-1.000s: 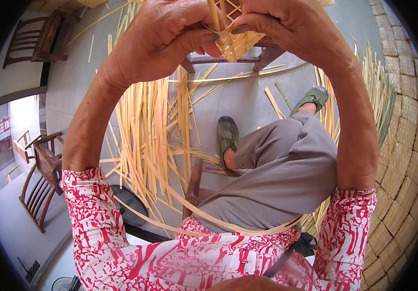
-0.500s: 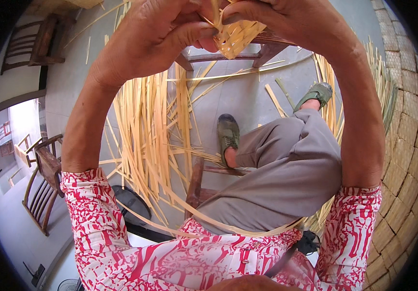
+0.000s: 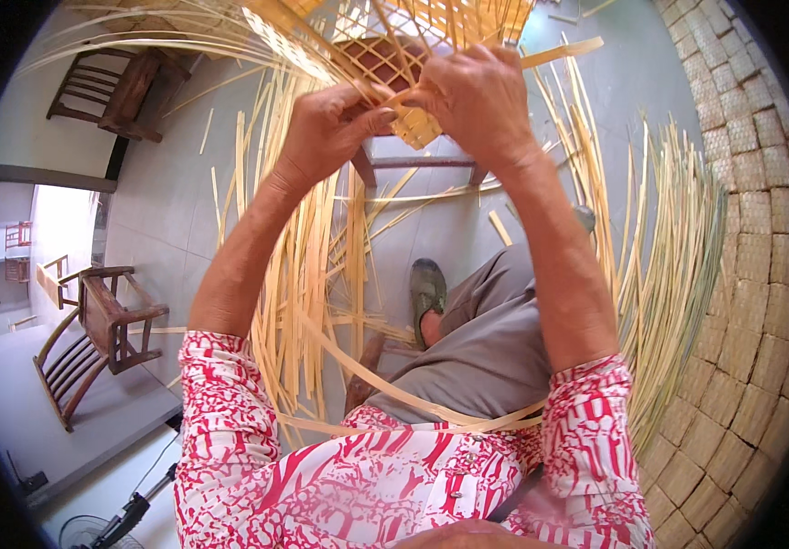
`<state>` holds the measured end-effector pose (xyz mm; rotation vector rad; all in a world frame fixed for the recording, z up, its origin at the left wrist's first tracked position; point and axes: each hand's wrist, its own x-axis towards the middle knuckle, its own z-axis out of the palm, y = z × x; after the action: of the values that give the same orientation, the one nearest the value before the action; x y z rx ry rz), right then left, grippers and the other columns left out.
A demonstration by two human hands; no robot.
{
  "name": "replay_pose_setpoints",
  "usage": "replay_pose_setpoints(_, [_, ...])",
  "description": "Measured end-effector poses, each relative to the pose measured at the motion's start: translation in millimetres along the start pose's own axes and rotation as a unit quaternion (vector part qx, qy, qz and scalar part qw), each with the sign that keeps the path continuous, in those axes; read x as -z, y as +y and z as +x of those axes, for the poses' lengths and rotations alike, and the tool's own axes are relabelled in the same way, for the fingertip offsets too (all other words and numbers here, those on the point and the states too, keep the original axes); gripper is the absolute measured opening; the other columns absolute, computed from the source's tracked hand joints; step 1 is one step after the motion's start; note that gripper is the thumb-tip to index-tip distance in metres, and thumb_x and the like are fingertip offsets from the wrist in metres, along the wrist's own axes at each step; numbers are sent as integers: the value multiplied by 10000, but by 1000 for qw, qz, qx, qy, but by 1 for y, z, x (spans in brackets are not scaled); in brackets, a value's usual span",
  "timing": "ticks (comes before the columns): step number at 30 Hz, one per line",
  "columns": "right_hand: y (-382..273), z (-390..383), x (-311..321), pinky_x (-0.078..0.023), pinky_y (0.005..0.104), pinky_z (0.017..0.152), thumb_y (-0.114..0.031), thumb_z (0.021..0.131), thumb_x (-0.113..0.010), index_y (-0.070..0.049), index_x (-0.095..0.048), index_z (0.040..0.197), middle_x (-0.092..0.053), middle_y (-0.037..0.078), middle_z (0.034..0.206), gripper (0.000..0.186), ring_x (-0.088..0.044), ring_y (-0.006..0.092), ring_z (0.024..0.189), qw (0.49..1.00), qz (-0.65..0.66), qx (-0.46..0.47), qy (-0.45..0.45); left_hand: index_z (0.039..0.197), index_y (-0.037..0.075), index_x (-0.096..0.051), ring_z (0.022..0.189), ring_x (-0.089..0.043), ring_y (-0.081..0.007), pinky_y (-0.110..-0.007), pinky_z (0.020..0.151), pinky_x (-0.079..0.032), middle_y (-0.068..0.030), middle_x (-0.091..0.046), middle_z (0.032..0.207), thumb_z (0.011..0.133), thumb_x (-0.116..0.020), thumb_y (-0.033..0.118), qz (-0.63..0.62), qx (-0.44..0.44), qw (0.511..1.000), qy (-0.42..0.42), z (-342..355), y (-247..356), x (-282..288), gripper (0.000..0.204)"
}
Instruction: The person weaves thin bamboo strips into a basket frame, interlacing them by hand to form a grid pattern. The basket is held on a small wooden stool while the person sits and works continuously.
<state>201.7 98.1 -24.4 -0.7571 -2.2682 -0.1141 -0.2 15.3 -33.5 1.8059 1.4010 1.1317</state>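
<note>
A partly woven bamboo basket [image 3: 417, 127] with an open lattice side is at the top of the head view, with long loose strips fanning out from it to the left. My left hand [image 3: 332, 126] is closed at its near corner, thumb and fingers pinching the woven edge. Just to the right, my right hand [image 3: 478, 101] grips the same corner from above, its fingers bent over the strips. A flat bamboo strip [image 3: 563, 52] sticks out to the right past my right hand. The fingertips partly hide the weave between them. Beneath the basket stands a dark wooden stool [image 3: 422, 162].
Long bamboo strips [image 3: 294, 274] lie on the floor at left centre, and another bundle [image 3: 678, 238] lies at the right. Stacked woven blocks [image 3: 751, 302] line the right side. Wooden chairs [image 3: 111, 316] stand at the left. A strip [image 3: 394, 393] curves across my lap.
Both hands and the basket corner now sit lower in view, and more of the lattice and loose strips shows. The view has shifted; the right hand's back now faces up over the corner.
</note>
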Motion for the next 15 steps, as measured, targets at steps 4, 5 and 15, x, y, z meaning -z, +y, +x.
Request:
replay_pose_setpoints(4, [-19,-25,7,-435,418,858,-172,830,-730,-118,-673,903,-660,77,995,107,-601,287,980,990,64,-73,103,1022,-33,-731,782,-720,-128,-257,676,-590,-79,-726,875,909,-717,36,-29,4,994,109,-12,-9,-15,133])
replay_pose_setpoints(5, [-21,-31,4,-441,427,860,-126,842,-712,-107,-665,921,-652,93,1000,94,-604,300,971,983,97,-107,113,1018,-34,-732,781,-718,-125,-258,678,-589,-76,-725,872,909,-717,36,-23,0,993,112,-14,-16,-17,131])
replay_pose_setpoints(15, [7,-39,-14,-523,274,687,-47,991,-522,-20,-555,1101,-620,61,995,117,-596,156,791,665,575,-465,103,966,-45,-717,750,-706,-112,-254,672,-579,-58,-694,822,900,-724,49,-43,6,998,51,11,-20,-9,115])
